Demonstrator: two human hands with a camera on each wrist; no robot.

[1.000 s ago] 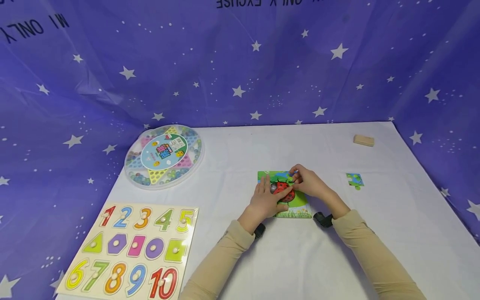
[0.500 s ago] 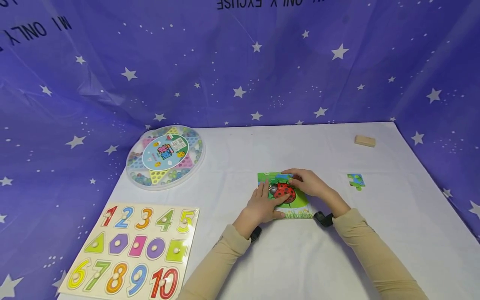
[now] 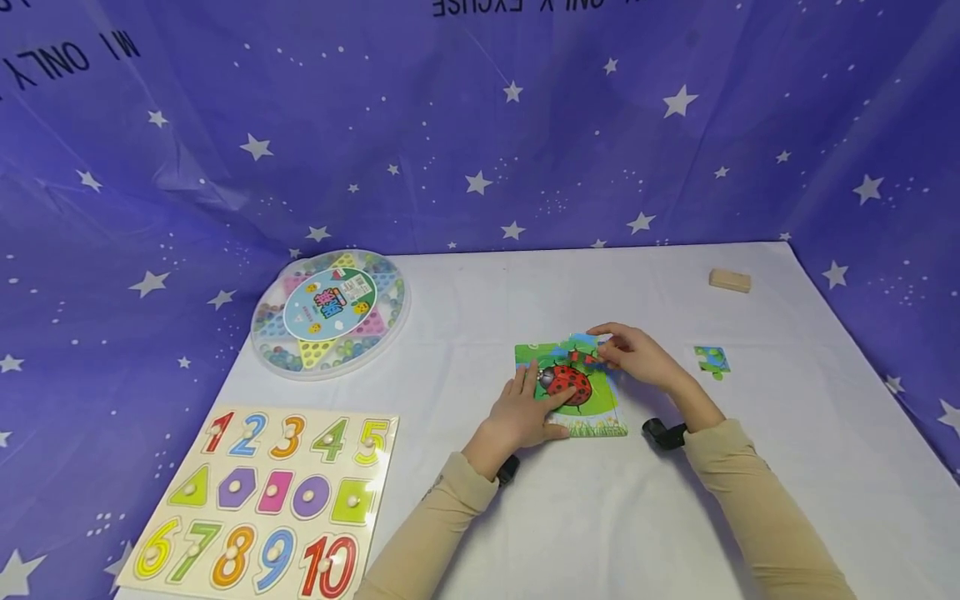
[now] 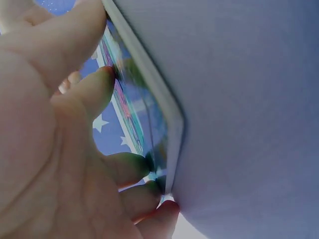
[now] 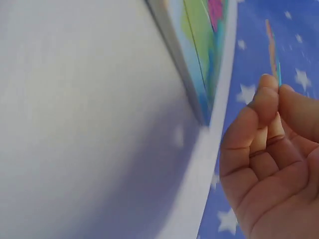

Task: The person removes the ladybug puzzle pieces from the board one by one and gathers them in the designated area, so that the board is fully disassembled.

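A ladybug jigsaw puzzle (image 3: pixel 600 404) lies flat on the white table. My left hand (image 3: pixel 517 412) rests on its left part, fingers spread over the picture; in the left wrist view the fingertips (image 4: pixel 129 167) touch the surface near the board's edge. Above the upper right corner, my right hand (image 3: pixel 637 354) pinches a puzzle piece (image 3: pixel 581 352) showing red and green. The right wrist view shows this thin piece (image 5: pixel 272 50) on edge between thumb and fingers, apart from the board (image 5: pixel 192 55). Another green and blue puzzle piece (image 3: pixel 711 360) lies to the right.
At the left front is a wooden number-and-shape peg board (image 3: pixel 378 471). Behind it sits a round, clear-lidded marble game box (image 3: pixel 330 312). A small wooden block (image 3: pixel 729 281) lies at the back right. A purple starry curtain (image 3: pixel 480 133) hangs behind the table.
My right hand has shifted right, and the pinched piece now stands lifted and tilted at the board's upper right. My left hand has moved slightly left and stays on the puzzle.
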